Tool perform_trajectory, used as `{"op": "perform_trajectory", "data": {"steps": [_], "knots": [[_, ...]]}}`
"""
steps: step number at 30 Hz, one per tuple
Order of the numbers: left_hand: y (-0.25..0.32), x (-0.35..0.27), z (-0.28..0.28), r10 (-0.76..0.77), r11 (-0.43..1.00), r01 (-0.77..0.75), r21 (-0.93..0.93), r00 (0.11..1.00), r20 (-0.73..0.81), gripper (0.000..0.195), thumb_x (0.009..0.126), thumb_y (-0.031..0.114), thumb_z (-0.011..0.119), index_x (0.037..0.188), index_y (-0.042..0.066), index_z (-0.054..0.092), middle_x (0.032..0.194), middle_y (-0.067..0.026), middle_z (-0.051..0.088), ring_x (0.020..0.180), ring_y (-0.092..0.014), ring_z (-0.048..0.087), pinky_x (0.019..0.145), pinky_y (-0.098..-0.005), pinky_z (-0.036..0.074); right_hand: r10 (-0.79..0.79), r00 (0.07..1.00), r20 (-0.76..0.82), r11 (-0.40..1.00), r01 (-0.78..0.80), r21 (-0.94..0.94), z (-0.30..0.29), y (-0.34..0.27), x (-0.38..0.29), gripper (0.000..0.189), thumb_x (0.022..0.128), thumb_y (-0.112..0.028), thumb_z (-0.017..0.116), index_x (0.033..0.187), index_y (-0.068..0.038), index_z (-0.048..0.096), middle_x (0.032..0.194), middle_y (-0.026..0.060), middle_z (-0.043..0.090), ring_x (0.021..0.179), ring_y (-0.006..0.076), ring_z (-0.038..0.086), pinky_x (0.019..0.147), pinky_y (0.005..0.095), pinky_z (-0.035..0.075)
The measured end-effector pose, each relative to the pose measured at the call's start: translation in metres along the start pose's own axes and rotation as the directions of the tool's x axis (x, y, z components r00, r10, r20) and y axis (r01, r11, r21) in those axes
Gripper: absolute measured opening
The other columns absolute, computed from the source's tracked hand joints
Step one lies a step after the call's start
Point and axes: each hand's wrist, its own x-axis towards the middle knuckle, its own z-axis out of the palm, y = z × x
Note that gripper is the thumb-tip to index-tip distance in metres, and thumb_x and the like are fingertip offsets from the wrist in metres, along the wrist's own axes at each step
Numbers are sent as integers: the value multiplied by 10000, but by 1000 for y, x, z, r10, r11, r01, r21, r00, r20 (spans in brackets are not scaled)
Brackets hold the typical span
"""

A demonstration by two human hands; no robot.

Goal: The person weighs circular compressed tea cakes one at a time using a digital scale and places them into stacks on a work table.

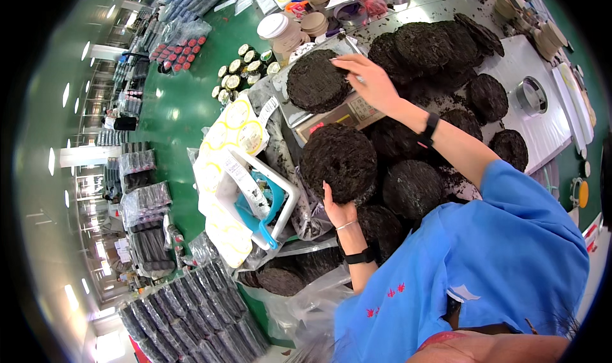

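Note:
A dark, round pressed cake (338,160), which looks like dried seaweed, is held by my left hand (340,211), with the thumb on its face and the other fingers hidden under it. Another dark round cake (318,81) lies on the metal pan of a digital scale (356,112). My right hand (368,83) is over the scale, its fingers spread and the fingertips at that cake's edge. The held cake is beside the scale, on the side nearer my body. More dark cakes (413,188) lie heaped under and beside my right forearm.
Stacked cakes (423,47) and a metal ring (530,96) lie on the metal table (550,138). Beyond the scale stand stacks of pale discs (282,30). A white bin (287,205) with a blue-handled tool and sheets of round stickers (215,172) are left of the held cake. Bagged goods (191,315) stand on the green floor.

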Motion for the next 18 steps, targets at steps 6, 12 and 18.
{"op": "perform_trajectory", "data": {"steps": [6, 12, 18], "knots": [[14, 21, 30, 126, 980, -113, -164, 990, 69, 448, 980, 256, 577, 1351, 12, 522, 1389, -138, 539, 1265, -308, 505, 1107, -484, 376, 11, 772, 635, 784, 388, -486, 51, 63, -15, 744, 906, -310, 642, 1526, -128, 274, 1440, 160, 395, 1374, 349, 348, 1172, 513, 232], [28, 69, 88, 181, 966, -150, -210, 974, 136, 562, 960, 295, 604, 1407, -12, 456, 1438, -160, 487, 1300, -332, 473, 1117, -490, 368, -311, 824, 473, 722, 529, -447, 25, 90, -36, 576, 819, -174, 562, 1386, -105, 488, 1213, 144, 508, 1197, 317, 487, 1131, 476, 319], [19, 169, 103, 16, 999, -8, -41, 979, 204, 652, 890, 373, 679, 1413, 48, 463, 1408, -128, 508, 1218, -348, 513, 973, -521, 444, -351, 862, 367, 656, 506, -560, -65, 113, -26, 552, 779, -122, 605, 1326, -129, 531, 1209, 138, 508, 1200, 316, 489, 1135, 485, 349]]}}
